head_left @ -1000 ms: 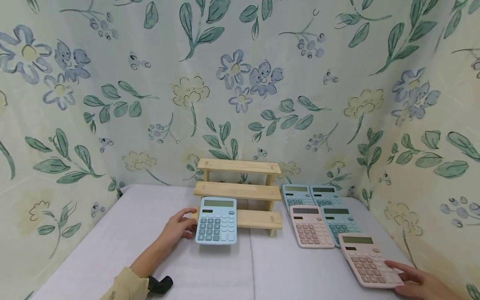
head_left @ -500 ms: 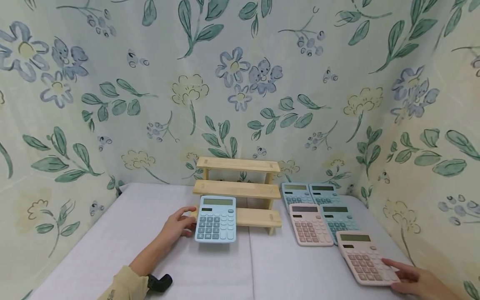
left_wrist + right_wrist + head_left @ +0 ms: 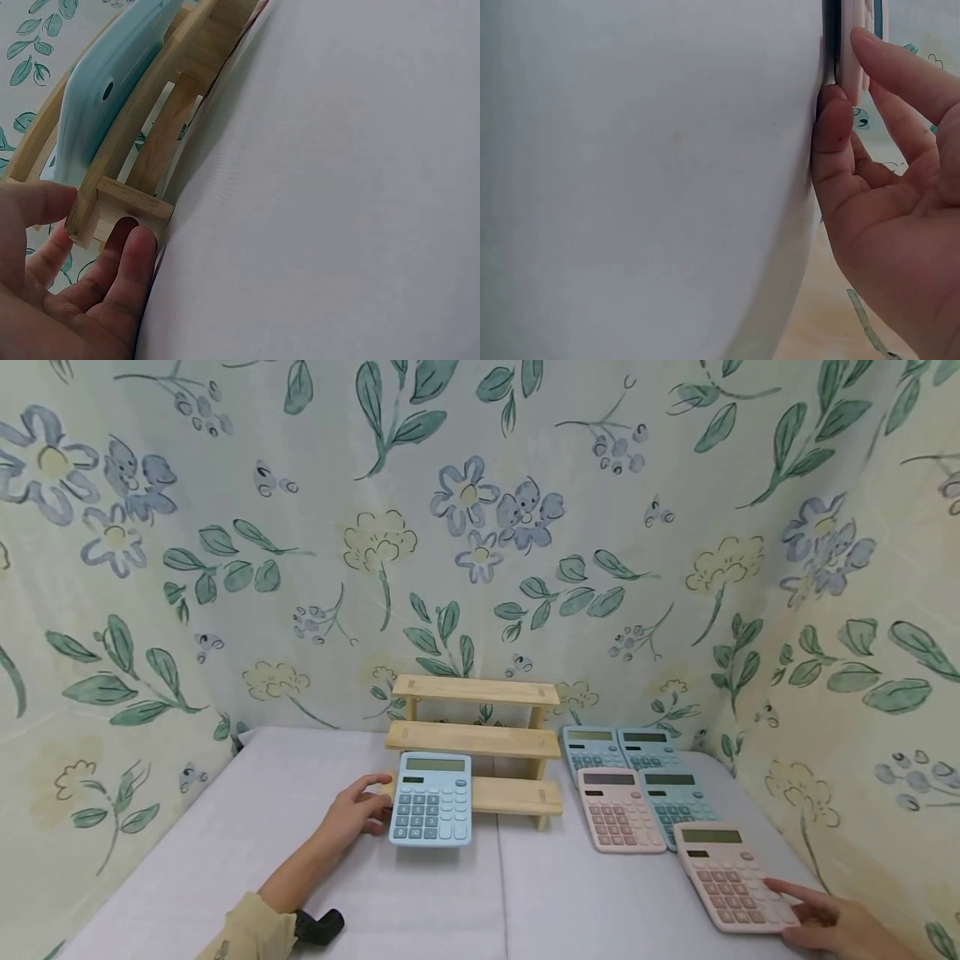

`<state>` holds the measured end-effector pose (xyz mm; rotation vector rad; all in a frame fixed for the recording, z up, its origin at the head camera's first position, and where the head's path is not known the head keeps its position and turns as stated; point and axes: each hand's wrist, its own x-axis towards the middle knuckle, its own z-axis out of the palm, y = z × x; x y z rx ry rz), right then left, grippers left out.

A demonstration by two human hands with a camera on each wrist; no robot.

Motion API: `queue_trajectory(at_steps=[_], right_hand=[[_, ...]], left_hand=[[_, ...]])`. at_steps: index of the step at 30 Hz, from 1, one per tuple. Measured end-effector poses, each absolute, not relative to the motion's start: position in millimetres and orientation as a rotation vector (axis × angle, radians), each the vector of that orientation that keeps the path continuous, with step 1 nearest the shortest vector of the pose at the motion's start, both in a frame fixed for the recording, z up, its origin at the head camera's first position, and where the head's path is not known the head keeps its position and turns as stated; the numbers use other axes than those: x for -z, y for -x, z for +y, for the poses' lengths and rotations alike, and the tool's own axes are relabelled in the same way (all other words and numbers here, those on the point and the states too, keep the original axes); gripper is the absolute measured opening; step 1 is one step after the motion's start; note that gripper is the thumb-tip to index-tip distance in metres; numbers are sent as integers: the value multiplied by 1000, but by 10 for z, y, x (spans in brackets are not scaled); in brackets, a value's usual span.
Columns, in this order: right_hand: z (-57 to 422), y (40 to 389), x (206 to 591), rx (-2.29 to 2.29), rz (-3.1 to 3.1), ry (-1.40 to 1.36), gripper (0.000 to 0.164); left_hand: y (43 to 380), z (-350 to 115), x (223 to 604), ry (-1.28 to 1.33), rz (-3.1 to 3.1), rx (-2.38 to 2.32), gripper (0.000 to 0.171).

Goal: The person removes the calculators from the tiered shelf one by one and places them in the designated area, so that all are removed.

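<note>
A light blue calculator (image 3: pixel 431 802) leans on the lowest step of a three-step wooden stand (image 3: pixel 517 795), its keys facing me. Beside it, my left hand (image 3: pixel 352 812) pinches the left end of that step. In the left wrist view, the thumb lies over the edge of the step and fingertips (image 3: pixel 139 251) curl beneath it, next to the blue calculator's back (image 3: pixel 105 97). At the front right, my right hand (image 3: pixel 836 922) pinches the lower right corner of a pink calculator (image 3: pixel 738 885). The right wrist view shows the pink calculator's edge (image 3: pixel 850 75) between the thumb and fingers.
Right of the stand lie another pink calculator (image 3: pixel 621 814) and several blue calculators (image 3: pixel 678 797), close together and partly overlapping. A white cloth (image 3: pixel 420 910) covers the table. Floral curtains (image 3: pixel 300 568) surround the back and sides. A black device (image 3: pixel 321 928) sits at my left wrist.
</note>
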<state>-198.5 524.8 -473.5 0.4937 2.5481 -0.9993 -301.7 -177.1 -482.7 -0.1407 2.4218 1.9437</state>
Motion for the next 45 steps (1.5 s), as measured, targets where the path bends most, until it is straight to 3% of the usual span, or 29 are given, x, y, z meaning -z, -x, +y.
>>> queue_trajectory(at_steps=[7,21,45], right_hand=[[5221,2003,4733,1020,2548,-504,104],[5179,2082,4658,959,2607,-422,123],[5119,1989,4621,957,2652,-445,116]], left_hand=[[3026,-1774,4827,158,2417,-1946,43],[3018,-1788,4813,158,2437,-1942,43],[3024,-1776,4838,153,2418,-1951,43]])
